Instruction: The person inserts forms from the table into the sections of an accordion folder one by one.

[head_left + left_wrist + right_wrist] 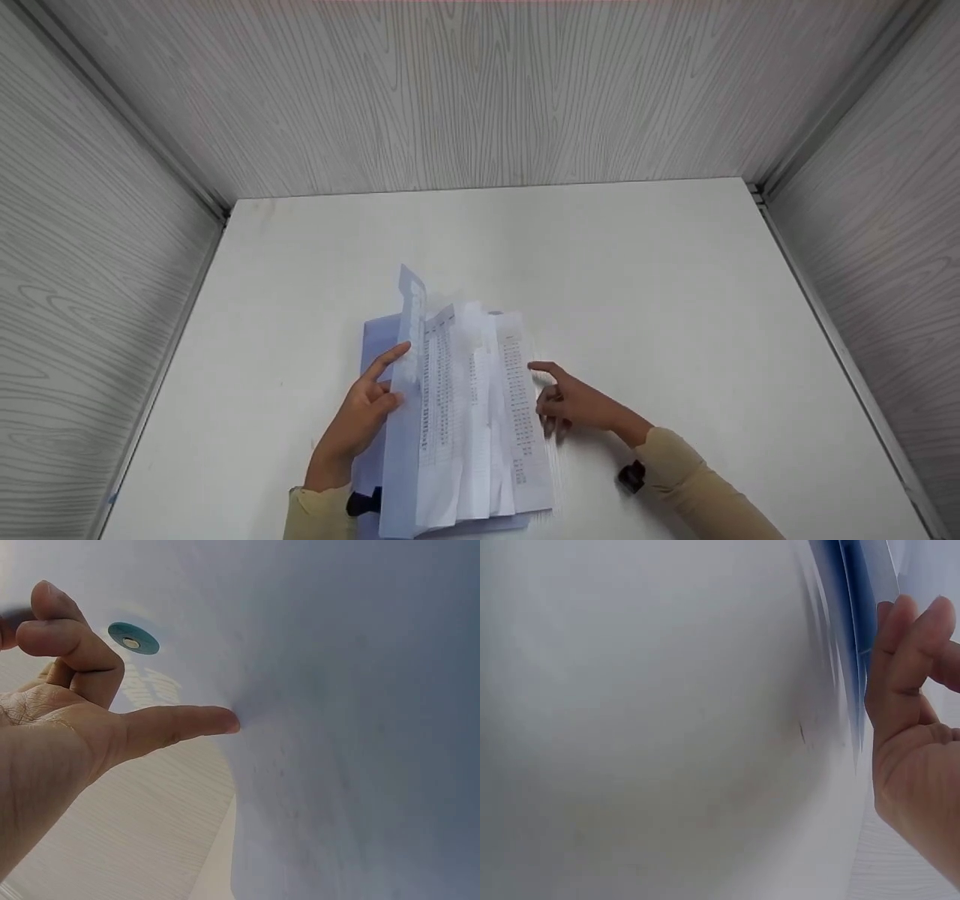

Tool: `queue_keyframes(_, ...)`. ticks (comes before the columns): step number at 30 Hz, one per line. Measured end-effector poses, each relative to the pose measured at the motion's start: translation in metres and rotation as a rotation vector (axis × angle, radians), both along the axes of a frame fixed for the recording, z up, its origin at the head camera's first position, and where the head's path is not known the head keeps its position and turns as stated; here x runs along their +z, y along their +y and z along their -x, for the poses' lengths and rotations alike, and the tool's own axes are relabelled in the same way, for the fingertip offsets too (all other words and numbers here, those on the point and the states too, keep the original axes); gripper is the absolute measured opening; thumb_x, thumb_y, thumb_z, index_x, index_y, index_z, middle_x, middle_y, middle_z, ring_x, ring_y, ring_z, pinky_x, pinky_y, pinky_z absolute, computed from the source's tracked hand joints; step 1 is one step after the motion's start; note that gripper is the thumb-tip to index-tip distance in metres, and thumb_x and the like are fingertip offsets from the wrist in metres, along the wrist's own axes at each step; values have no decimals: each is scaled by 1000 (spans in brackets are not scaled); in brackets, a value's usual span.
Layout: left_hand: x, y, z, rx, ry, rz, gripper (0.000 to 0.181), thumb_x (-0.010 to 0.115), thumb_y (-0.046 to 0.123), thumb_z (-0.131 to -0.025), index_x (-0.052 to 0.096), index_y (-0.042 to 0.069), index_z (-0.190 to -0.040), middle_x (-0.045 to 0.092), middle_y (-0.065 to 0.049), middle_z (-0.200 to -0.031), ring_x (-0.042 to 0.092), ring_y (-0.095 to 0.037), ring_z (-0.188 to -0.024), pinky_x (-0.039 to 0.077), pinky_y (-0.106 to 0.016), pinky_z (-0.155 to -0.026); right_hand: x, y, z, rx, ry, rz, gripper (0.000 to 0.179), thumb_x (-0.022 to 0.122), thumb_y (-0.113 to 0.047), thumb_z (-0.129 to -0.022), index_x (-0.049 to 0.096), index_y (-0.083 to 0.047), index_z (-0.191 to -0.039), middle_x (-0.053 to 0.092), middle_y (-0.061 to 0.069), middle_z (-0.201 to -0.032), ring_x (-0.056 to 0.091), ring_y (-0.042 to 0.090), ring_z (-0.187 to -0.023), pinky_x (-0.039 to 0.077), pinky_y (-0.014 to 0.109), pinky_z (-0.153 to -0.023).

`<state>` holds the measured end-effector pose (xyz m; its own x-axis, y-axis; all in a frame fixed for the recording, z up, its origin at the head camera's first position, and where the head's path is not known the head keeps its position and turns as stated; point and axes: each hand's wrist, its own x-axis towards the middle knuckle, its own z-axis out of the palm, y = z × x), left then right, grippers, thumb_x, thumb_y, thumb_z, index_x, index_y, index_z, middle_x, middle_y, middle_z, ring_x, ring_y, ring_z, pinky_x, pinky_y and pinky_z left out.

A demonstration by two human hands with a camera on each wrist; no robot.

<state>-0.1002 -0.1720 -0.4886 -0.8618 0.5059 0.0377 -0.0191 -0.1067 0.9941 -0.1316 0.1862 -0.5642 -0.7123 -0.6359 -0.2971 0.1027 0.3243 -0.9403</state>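
Note:
A light-blue plastic document folder [373,341] lies on the table with its cover flap [401,465] raised on the left. Inside it, several printed paper sheets [474,420] are fanned out. My left hand [361,412] touches the flap with its index finger and thumb. The left wrist view shows that thumb [180,724] straight against the flap, near a teal round button [134,638], while other fingers bend. At the right edge of the sheets is my right hand [577,401], index finger extended, others loosely bent. Fingers [907,652] stand beside the blue folder edge [847,607] in the right wrist view.
The white table [637,277] meets a grey wood-grain panel [480,97] at the back. Similar side panels [82,300] stand left and right. A dark strap piece [631,476] shows at the right wrist, another [364,502] at the left.

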Motion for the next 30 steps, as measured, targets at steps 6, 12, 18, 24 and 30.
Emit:
queue_keyframes(6,-2,0,0,-2,-1,-10,69,47,-1,-93,15,8,-153,54,-31,-125,67,-36,-100,56,-38,-80,-3,-14,-4,-20,-43,39,67,53,-8,-95,16,-13,-152,65,6,-88,67,16,-65,56,33,-56)
queue_keyframes(12,-4,0,0,-5,-15,-23,71,44,-5,-91,11,5,-153,54,-30,-125,66,-32,-103,55,-36,-80,-7,-25,-7,-24,-36,60,67,52,-4,-95,16,-9,-151,67,13,-90,66,15,-65,55,30,-55)
queue_keyframes(18,-4,0,0,-5,-10,-28,71,46,-3,-92,11,5,-153,54,-30,-126,66,-32,-102,56,-36,-80,-6,-31,-6,-20,20,19,63,53,-4,-95,21,-6,-149,67,13,-88,62,12,-65,53,26,-54)
queue_keyframes(24,-5,1,0,-16,-2,-31,70,47,-2,-93,13,7,-153,53,-31,-125,67,-33,-101,56,-38,-80,-1,-28,0,-18,196,-129,58,56,-5,-92,33,-3,-145,67,6,-91,57,9,-74,47,23,-65)
queue_keyframes(30,-7,5,-1,-15,-21,7,70,50,3,-94,14,12,-154,48,-38,-126,67,-36,-99,57,-39,-78,0,-25,6,-55,500,-410,64,73,-29,-84,47,-12,-140,62,0,-99,52,14,-90,44,30,-73)
